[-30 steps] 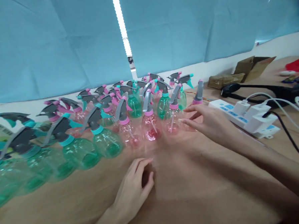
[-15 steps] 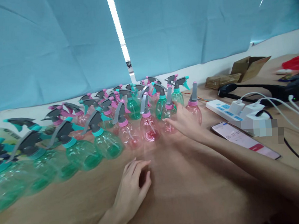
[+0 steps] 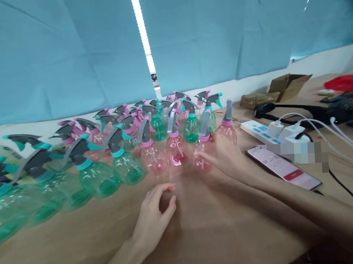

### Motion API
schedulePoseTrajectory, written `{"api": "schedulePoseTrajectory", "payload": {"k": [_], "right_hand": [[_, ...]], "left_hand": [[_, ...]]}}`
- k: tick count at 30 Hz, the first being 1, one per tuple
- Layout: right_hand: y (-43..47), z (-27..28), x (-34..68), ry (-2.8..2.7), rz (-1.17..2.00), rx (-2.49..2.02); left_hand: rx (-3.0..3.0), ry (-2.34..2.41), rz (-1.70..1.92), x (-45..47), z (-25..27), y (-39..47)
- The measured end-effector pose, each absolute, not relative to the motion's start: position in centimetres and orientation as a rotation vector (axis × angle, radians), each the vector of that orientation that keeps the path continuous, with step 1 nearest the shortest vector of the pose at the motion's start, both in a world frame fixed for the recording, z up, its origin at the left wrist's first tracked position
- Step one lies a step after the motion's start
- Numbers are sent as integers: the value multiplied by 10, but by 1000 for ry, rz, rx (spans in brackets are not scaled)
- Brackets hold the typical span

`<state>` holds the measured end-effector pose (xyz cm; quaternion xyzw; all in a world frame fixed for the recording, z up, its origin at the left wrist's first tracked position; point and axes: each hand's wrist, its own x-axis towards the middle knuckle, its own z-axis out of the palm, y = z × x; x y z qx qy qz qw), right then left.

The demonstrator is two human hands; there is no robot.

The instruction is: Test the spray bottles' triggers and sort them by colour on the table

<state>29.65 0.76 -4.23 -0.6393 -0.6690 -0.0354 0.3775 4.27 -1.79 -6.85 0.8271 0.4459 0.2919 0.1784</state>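
Note:
My right hand (image 3: 228,157) is wrapped around the body of a pink spray bottle (image 3: 204,162) with a grey trigger head, its thumb across the front; the far fingers are hidden. The bottle stands upright at the front of a large group. Close on its left is another pink spray bottle (image 3: 177,153), and a further pink one (image 3: 229,130) stands just behind my hand. My left hand (image 3: 155,214) hovers low over or rests on the table (image 3: 205,233), thumb and fingers apart in a loose curve, with nothing in it.
Several green spray bottles (image 3: 99,179) line the left front, with more rows behind. To the right are a phone (image 3: 285,167), a white power strip (image 3: 255,131) with plugs and cables, a black device (image 3: 305,109) and a cardboard box (image 3: 289,86). A blue sheet (image 3: 195,32) hangs behind.
My right hand has drawn the pink spray bottle a little toward me, out from beside the green one behind it. My left hand's thumb and fingers have shifted only slightly.

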Motion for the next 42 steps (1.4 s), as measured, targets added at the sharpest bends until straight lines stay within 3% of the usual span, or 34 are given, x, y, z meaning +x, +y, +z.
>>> {"api": "schedulePoseTrajectory", "payload": {"k": [15,26,35,42], "right_hand": [[-57,-47,207,-1977,82,-1320],[-54,-56,160,-2028,110,-1141],[-31,-58,201,-2259,213,-836],[-8,-92,246,-2300,281,-1128]], "left_hand": [[1966,933,1000,52,-13,-22],[1815,866,1049,28,-12,-18],[1854,911,1111,23,-21,-11],[1889,937,1077,25,-15,-15]]}}
